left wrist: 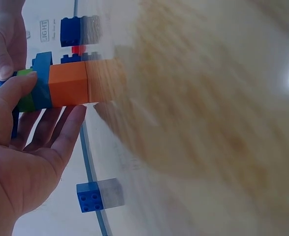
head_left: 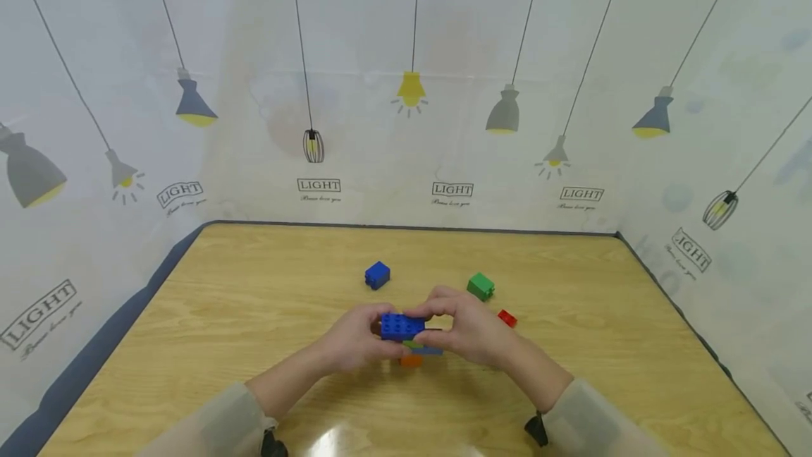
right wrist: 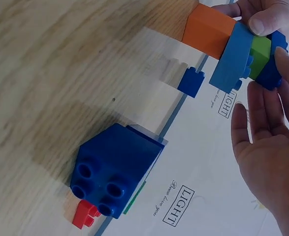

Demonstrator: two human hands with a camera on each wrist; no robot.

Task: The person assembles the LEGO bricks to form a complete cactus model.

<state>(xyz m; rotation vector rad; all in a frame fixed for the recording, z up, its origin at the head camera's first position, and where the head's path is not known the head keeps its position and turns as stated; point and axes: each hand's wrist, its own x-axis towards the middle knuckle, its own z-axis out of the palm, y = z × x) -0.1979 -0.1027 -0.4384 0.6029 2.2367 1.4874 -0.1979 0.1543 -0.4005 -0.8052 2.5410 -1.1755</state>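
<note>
A small stack of toy building bricks stands upright on the table between both hands. At its bottom is an orange brick (left wrist: 68,83); above it come a longer light blue brick (right wrist: 230,56), a green brick (right wrist: 260,56) and, on top, a studded dark blue brick (head_left: 400,326). My left hand (head_left: 355,337) holds the stack from the left, its thumb along the front at the green layer. From the right, my right hand (head_left: 472,326) grips the dark blue brick between thumb and fingers. Parts of the lower bricks are hidden behind the hands in the head view.
Behind the stack lies a loose blue brick (head_left: 377,275). Farther right are a green brick (head_left: 481,286) and a flat red brick (head_left: 507,318). Another dark blue brick (right wrist: 117,169) sits close to the right wrist camera. A printed curtain (head_left: 368,161) borders the wooden table (head_left: 254,266).
</note>
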